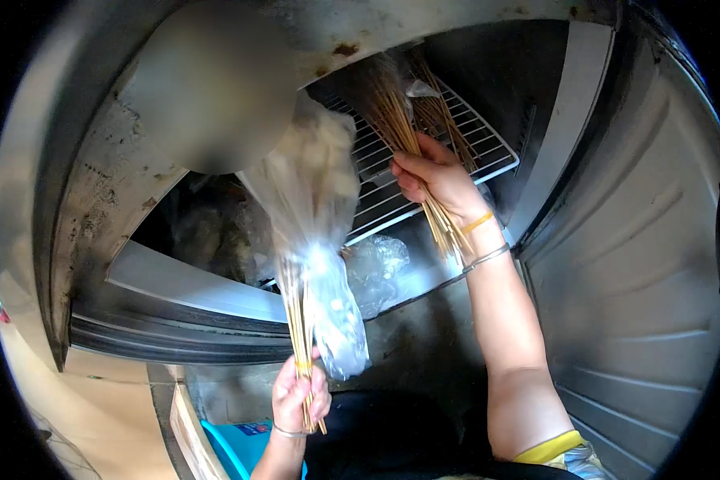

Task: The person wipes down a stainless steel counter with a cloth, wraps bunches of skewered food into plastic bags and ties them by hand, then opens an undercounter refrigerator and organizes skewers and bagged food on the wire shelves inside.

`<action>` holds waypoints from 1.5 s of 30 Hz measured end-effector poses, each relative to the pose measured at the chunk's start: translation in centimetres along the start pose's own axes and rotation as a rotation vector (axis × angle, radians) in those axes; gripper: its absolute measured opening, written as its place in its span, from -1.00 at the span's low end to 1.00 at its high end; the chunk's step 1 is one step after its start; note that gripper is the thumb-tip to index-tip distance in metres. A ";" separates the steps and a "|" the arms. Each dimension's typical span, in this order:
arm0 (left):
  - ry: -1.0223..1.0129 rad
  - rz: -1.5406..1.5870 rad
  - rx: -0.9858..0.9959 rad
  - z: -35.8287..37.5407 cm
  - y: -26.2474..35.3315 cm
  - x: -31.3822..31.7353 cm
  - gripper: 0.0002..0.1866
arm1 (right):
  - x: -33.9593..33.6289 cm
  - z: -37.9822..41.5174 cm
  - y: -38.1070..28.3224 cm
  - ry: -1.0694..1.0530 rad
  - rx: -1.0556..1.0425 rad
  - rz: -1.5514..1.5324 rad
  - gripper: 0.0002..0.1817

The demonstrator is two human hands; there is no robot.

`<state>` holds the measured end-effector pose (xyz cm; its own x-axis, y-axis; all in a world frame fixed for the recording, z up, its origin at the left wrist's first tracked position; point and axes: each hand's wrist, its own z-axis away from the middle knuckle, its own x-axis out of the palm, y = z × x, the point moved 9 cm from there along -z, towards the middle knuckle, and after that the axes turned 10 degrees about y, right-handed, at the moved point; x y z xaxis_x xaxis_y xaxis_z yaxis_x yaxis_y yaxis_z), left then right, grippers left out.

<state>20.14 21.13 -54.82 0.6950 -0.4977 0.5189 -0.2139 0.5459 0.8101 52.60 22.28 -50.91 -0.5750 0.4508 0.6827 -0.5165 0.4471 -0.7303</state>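
My left hand (300, 394) is closed round the lower ends of a bundle of wooden skewers (298, 320). A clear plastic bag (320, 180) wraps the upper part of that bundle and hangs loose beside the sticks; what is inside shows pale and blurred. Inside the cabinet, my right hand (436, 176) grips a second bundle of skewers (392, 112) over a white wire shelf (488, 168). The far ends of this bundle are dark and hard to make out. Further skewers (448, 120) lie on the shelf just right of it, with a bit of plastic.
The cabinet's door (632, 256) stands open on the right. Crumpled clear plastic (376, 268) lies below the shelf near the sill. More bagged things sit in the dark lower left. A blue tub (236, 448) and a cardboard surface (112, 408) are at the lower left.
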 end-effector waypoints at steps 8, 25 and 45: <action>0.209 -0.626 0.140 4.7 -1.1 -5.5 -0.58 | -0.4 0.8 1.1 -0.197 0.170 -0.227 -0.64; 0.084 -1.413 0.658 7.3 -2.3 -5.4 -0.55 | -0.7 0.6 1.1 -0.041 0.078 0.164 -0.72; 0.052 -1.372 0.636 12.2 -3.3 -7.2 -0.65 | 3.9 -8.0 2.1 -0.085 -0.027 0.052 -0.85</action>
<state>7.42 14.68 -57.92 0.6165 -0.3331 -0.7134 0.3579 -0.6886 0.6307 54.37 31.16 -49.63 -0.6530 0.4077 0.6382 -0.4679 0.4455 -0.7633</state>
